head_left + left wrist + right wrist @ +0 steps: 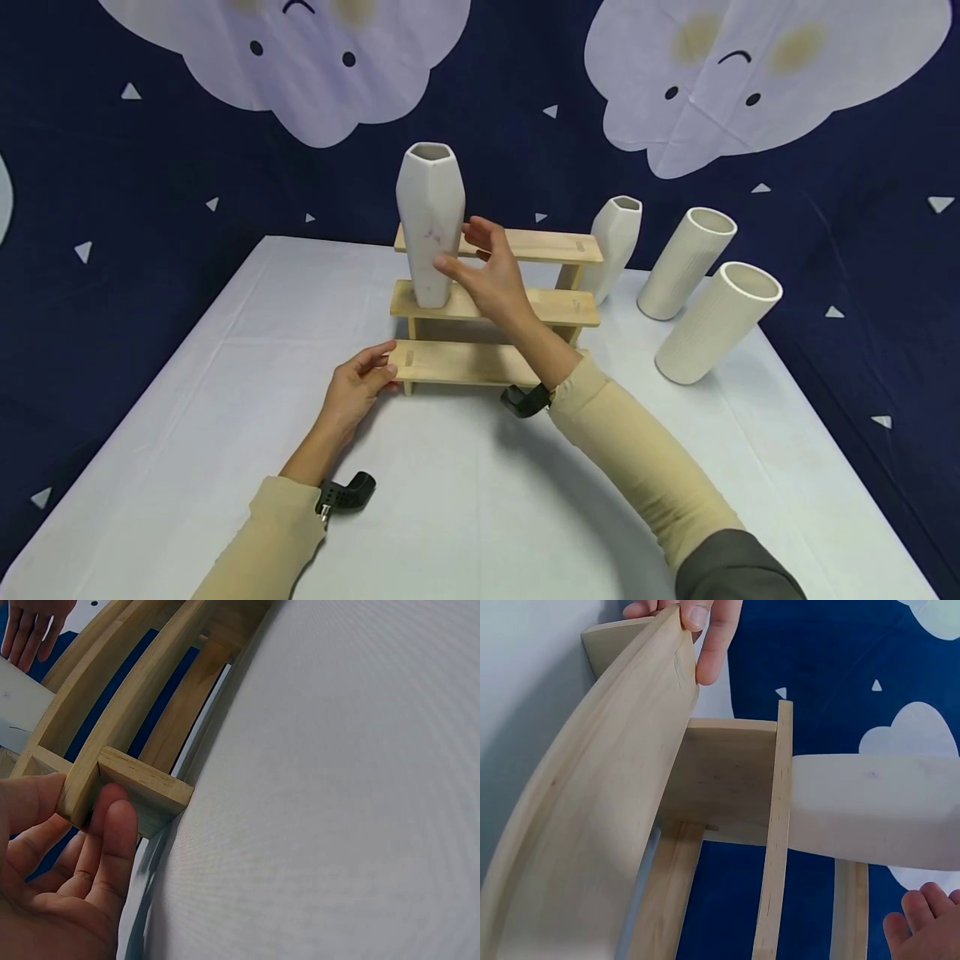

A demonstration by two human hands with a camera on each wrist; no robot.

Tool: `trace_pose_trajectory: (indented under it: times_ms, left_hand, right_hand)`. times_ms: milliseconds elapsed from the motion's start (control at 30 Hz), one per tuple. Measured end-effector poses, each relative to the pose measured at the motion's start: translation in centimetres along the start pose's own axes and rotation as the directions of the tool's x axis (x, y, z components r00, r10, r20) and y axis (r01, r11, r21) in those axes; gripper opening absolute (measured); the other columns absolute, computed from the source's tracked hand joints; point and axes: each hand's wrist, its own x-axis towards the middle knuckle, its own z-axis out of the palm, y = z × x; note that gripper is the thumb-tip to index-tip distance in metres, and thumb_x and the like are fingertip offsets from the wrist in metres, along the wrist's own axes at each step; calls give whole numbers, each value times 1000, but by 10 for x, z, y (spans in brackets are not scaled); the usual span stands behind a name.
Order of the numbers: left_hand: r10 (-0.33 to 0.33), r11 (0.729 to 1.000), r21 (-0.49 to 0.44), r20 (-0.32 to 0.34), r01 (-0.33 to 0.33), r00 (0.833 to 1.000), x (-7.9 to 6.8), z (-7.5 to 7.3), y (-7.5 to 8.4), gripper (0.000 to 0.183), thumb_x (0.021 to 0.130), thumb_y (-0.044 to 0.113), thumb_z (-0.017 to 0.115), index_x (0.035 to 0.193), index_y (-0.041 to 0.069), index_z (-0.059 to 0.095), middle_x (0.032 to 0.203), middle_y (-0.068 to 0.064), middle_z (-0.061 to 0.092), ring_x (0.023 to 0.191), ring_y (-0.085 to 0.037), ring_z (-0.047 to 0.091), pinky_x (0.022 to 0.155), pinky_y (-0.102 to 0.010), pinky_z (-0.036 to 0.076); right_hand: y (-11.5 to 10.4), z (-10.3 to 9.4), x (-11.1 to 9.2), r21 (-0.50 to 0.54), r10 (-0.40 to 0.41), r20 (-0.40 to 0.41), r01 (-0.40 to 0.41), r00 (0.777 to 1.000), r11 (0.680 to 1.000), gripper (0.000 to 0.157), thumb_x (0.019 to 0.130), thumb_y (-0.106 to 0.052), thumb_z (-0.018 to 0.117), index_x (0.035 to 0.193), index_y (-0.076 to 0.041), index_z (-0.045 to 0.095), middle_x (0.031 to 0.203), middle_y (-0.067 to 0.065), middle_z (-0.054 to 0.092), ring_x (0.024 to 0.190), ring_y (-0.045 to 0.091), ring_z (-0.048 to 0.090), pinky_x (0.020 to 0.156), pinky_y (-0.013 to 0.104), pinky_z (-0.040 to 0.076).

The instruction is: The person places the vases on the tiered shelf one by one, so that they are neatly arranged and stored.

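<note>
A three-step wooden shelf (465, 364) stands on the white-covered table. Its lowest board's left end is pinched by my left hand (352, 390), thumb on top and fingers beneath, as the left wrist view shows. A tall white faceted vase (431, 204) stands upright on the left part of the middle step. Just right of that vase is my right hand (491, 279), fingers spread and relaxed, thumb overlapping the vase in the head view. In the right wrist view a gap shows between the right hand (926, 926) and the vase (877, 810).
Right of the shelf stand another faceted white vase (617, 242) and two ribbed cylindrical vases, one farther back (686, 262) and one nearer (716, 325). A dark blue cloth (517, 150) with clouds hangs behind the table (442, 508).
</note>
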Motion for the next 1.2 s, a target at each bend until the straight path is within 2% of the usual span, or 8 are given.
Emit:
trace_pose_trajectory:
  times_ms: [233,333,467,567,700,967,1067,1200]
  left_hand:
    - [-4,1000,11,-6,4,1000,-1,-2,-3,43,93,4,56,135,4,49,114,-10,50,78,-5,61,74,-20,58]
    - [-2,1000,24,-9,2,1000,-1,-2,-3,43,93,5,56,136,4,49,114,-11,49,78,-5,61,74,-20,58]
    - [0,1000,26,-10,0,1000,-1,-2,-4,43,93,4,56,136,4,49,115,-11,48,79,-4,60,74,-19,58]
    - [0,1000,20,-10,0,1000,-1,-1,-4,43,93,4,56,135,3,49,115,-11,49,79,-4,60,73,-18,58]
    - [7,1000,18,-7,-7,1000,-1,-1,-4,43,93,4,56,135,2,48,115,-12,50,78,-4,60,73,-18,58]
    - [1,1000,15,-10,0,1000,1,-2,-3,44,92,3,57,135,2,49,117,-13,50,77,-3,60,73,-18,58]
    - [5,1000,12,-8,-5,1000,1,-1,-3,44,92,3,57,135,2,49,118,-14,50,77,-4,60,73,-19,58]
    - [9,1000,17,-5,-9,1000,2,-1,-3,44,92,4,57,135,2,49,117,-13,50,78,-4,60,74,-19,58]
  right_hand:
    - [1,-15,-14,-9,-36,-21,36,999,999,76,77,-24,79,139,-10,36,140,6,49,129,17,45,111,32,37]
    - [2,-23,-22,0,-77,-47,77,996,997,83,74,-37,78,139,-7,36,140,9,48,128,19,45,111,34,37]
    - [1,-35,-32,19,-125,-78,127,989,992,98,64,-56,71,139,-5,36,139,15,47,128,20,46,112,35,37]
    - [0,-46,-40,30,-150,-102,154,983,988,100,63,-59,70,139,-4,35,139,15,46,129,21,45,112,36,37]
    - [2,-65,-53,45,-174,-150,183,973,982,97,65,-53,73,139,-2,35,139,13,47,129,20,45,113,37,36]
    - [13,-100,-83,24,-224,-227,235,948,972,77,75,-12,77,139,0,35,138,13,48,129,18,45,113,31,35]
    - [19,-114,-95,33,-256,-286,277,923,960,76,75,-6,78,137,2,36,135,14,49,127,19,45,111,27,35]
    - [28,-136,-108,58,-282,-398,331,873,942,76,72,-6,80,134,4,38,131,13,52,125,22,47,108,26,37]
